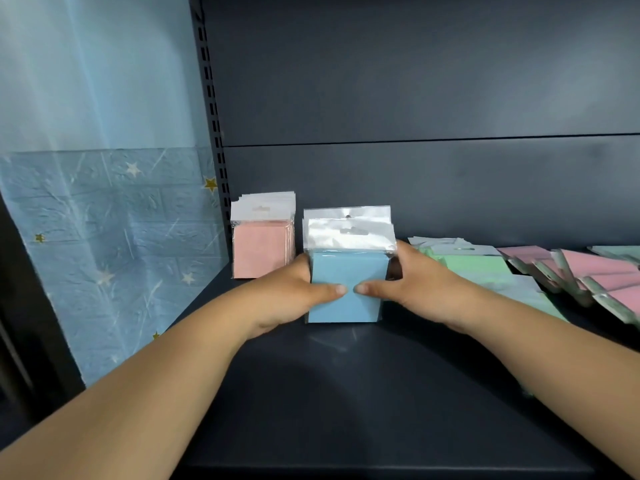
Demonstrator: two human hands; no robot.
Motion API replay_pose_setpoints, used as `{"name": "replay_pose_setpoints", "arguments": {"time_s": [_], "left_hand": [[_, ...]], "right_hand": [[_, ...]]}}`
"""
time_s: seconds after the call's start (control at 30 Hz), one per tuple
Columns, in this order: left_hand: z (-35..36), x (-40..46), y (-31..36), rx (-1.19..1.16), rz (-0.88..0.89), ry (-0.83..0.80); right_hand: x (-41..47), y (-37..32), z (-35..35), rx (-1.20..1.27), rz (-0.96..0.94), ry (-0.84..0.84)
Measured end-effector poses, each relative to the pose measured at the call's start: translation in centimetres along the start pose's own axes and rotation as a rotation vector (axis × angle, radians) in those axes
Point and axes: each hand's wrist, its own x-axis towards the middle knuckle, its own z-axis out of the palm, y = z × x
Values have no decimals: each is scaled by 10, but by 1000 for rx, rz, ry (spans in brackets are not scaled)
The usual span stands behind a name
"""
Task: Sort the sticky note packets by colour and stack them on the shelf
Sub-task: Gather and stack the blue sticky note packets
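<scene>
Between the two hands, at the left-centre of the dark shelf (346, 393), stands the blue packet stack (348, 271), upright with its clear hang-tabs pointing up and its broad face toward the camera. The left hand (298, 289) grips its left edge and the right hand (405, 278) its right edge; both thumbs lie across the blue front face, nearly meeting, while the fingers curl behind, out of sight. Each hand is equally near, so the stack is squeezed symmetrically along its horizontal axis. Just to the left, near the shelf upright, stands the pink packet stack (263, 237), apart from the blue one. To the right lie green packets (474, 265) flat, then loose pink packets (595, 271), unsorted. Judged next: set the blue stack square beside the pink.
</scene>
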Motion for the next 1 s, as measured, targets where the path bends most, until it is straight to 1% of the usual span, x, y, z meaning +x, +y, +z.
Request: {"name": "replay_pose_setpoints", "arguments": {"time_s": [0.17, 0.27, 0.3, 0.37, 0.43, 0.47, 0.53, 0.57, 0.67, 0.73, 0.8, 0.9, 0.97, 1.0], "left_hand": [[-2, -2, -6, 7, -68, -57], [-2, -3, -6, -3, -57, -59], [0, -4, -4, -19, -42, -52], [-2, -4, 2, -138, -13, 17], [-8, -4, 7, -326, -23, 143], [-13, -4, 9, -396, -30, 212], [-23, -3, 11, -476, -41, 327], [-28, -4, 10, -496, -58, 364], [-33, -3, 9, -540, -145, 406], [-33, -3, 7, -583, -177, 422], [-31, -3, 7, -633, -188, 430], [-31, -1, 7, -702, -189, 445], [-32, 0, 7, -722, -197, 467], [-32, 0, 7, -725, -201, 477]], "right_hand": [[-3, -2, 3, -61, 33, -52], [-7, -8, 3, -112, 27, -51], [-11, -10, 1, -66, 31, -59], [-10, -15, -6, 192, 82, -69], [1, -16, -14, 434, 184, 37], [8, -13, -17, 456, 235, 101], [20, -8, -19, 274, 319, 173], [24, -6, -18, 158, 360, 163], [31, -5, -11, -91, 467, 43], [34, -7, -8, -259, 502, 3], [39, -8, -8, -330, 520, -19], [44, -9, -6, -346, 537, -44], [46, -7, -5, -373, 525, -35], [46, -6, -5, -344, 519, -26]]}}
